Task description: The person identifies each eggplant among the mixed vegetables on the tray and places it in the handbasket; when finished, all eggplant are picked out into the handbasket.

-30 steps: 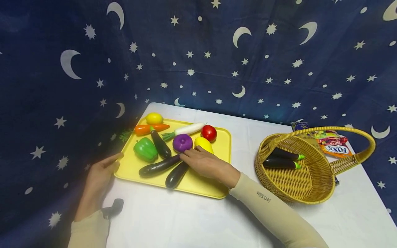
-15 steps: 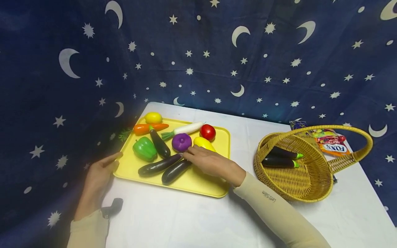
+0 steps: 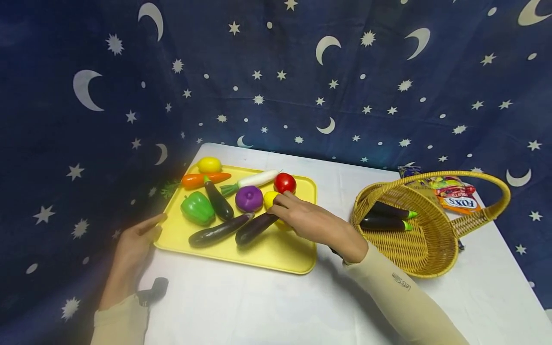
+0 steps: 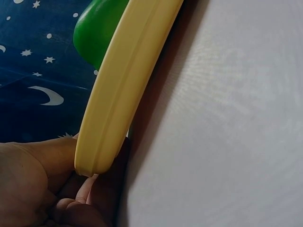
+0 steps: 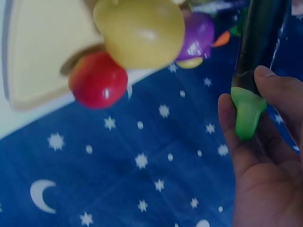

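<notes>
My left hand [image 3: 131,251] grips the near-left corner of a yellow tray [image 3: 276,258]; in the left wrist view its fingers curl under the tray's rim [image 4: 118,94]. Over the tray's right half, my right hand [image 3: 312,223] pinches a dark eggplant [image 3: 255,230] at its green stem end, clear in the right wrist view [image 5: 248,109]. The eggplant's body slants down to the left, beside a second eggplant [image 3: 217,232]. A third eggplant [image 3: 219,202] lies farther back. A yellow fruit [image 3: 270,199] is partly hidden behind my right hand.
The tray also bears a green bell pepper [image 3: 197,209], carrot [image 3: 194,181], lemon [image 3: 209,165], white radish [image 3: 258,178], purple round vegetable [image 3: 248,199] and tomato [image 3: 284,183]. Right of it stands a wicker basket [image 3: 431,268] with two eggplants [image 3: 384,223]; snack packets [image 3: 457,196] lie behind.
My right hand has shifted right and now has the eggplant by its stem, the eggplant moving right and turning with it. My left hand stays at the tray corner.
</notes>
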`<state>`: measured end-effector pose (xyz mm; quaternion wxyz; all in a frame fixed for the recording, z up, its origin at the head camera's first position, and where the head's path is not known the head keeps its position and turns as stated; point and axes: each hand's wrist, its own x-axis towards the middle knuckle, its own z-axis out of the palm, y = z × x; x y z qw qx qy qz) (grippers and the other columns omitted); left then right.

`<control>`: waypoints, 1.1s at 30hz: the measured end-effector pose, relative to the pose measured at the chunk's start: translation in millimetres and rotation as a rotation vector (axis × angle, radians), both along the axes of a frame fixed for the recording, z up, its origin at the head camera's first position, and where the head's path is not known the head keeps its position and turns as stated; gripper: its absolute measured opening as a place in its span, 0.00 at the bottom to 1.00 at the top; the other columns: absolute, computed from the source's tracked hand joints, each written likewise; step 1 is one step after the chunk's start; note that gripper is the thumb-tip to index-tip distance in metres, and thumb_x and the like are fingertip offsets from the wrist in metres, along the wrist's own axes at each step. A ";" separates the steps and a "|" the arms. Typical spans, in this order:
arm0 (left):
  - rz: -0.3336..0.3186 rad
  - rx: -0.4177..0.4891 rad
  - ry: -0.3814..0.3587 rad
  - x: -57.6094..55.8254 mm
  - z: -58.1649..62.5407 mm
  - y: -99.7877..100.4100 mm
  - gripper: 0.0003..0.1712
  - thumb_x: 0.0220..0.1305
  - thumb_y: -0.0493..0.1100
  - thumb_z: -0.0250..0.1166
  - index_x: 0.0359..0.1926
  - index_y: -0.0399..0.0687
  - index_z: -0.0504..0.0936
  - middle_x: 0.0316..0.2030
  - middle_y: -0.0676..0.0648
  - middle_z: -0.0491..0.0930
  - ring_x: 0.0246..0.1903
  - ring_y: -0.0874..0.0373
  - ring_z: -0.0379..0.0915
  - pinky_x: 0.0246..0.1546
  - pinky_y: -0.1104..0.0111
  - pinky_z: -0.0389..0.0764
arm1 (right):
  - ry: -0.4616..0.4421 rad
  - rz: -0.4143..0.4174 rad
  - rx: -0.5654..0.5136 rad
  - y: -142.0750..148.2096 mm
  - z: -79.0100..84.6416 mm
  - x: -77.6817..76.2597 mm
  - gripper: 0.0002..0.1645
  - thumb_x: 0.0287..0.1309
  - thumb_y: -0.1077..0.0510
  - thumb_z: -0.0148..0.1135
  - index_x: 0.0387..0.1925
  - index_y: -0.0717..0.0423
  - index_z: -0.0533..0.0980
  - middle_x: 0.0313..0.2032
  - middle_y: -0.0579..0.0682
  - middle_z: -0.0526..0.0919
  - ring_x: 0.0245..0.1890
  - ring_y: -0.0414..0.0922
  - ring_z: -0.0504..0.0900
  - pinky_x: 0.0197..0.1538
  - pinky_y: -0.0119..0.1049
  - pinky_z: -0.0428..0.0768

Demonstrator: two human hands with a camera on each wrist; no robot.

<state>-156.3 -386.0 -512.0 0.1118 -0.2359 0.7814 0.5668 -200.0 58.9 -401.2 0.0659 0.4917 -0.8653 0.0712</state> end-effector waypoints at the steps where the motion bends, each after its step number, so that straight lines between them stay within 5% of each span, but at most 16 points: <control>1: -0.002 -0.006 0.000 0.3 -0.7 -0.3 0.29 0.81 0.60 0.56 0.78 0.69 0.71 0.85 0.52 0.54 0.86 0.44 0.42 0.84 0.40 0.55 | 0.014 0.001 -0.006 3.7 3.0 1.4 0.18 0.68 0.67 0.68 0.57 0.51 0.81 0.46 0.47 0.79 0.48 0.43 0.76 0.50 0.31 0.84; 9: -0.013 0.026 0.031 3.7 -1.5 2.2 0.30 0.81 0.60 0.56 0.79 0.66 0.69 0.85 0.51 0.52 0.86 0.46 0.43 0.84 0.40 0.55 | 0.101 -0.012 -0.081 42.2 27.9 19.2 0.19 0.67 0.67 0.70 0.57 0.51 0.83 0.50 0.48 0.79 0.49 0.45 0.76 0.46 0.31 0.85; 20: 0.015 0.016 -0.021 0.7 -3.0 5.9 0.29 0.81 0.62 0.56 0.78 0.71 0.71 0.86 0.53 0.50 0.86 0.45 0.41 0.84 0.39 0.53 | 0.128 -0.122 -0.150 99.0 58.7 43.1 0.25 0.65 0.70 0.70 0.60 0.51 0.82 0.53 0.48 0.81 0.54 0.44 0.79 0.49 0.37 0.89; 24: 0.005 0.010 -0.020 0.9 -3.6 8.1 0.29 0.80 0.62 0.57 0.78 0.72 0.71 0.86 0.53 0.52 0.86 0.44 0.40 0.84 0.38 0.53 | 0.147 -0.113 -0.202 124.7 66.9 55.7 0.16 0.77 0.60 0.59 0.60 0.53 0.83 0.52 0.50 0.81 0.52 0.44 0.80 0.52 0.33 0.85; 28: 0.006 0.016 -0.010 2.0 -2.9 7.9 0.29 0.81 0.61 0.56 0.78 0.71 0.70 0.86 0.54 0.51 0.86 0.46 0.42 0.84 0.40 0.53 | 0.196 -0.106 -0.284 151.9 75.9 68.9 0.28 0.85 0.47 0.41 0.59 0.56 0.84 0.51 0.53 0.83 0.50 0.46 0.81 0.58 0.24 0.75; 33: 0.014 -0.011 0.009 3.3 -2.9 3.3 0.29 0.80 0.63 0.56 0.78 0.72 0.71 0.85 0.53 0.52 0.85 0.48 0.45 0.83 0.42 0.59 | 0.257 -0.115 -0.323 177.0 81.1 77.0 0.32 0.85 0.44 0.41 0.55 0.62 0.85 0.51 0.59 0.84 0.50 0.52 0.80 0.65 0.17 0.68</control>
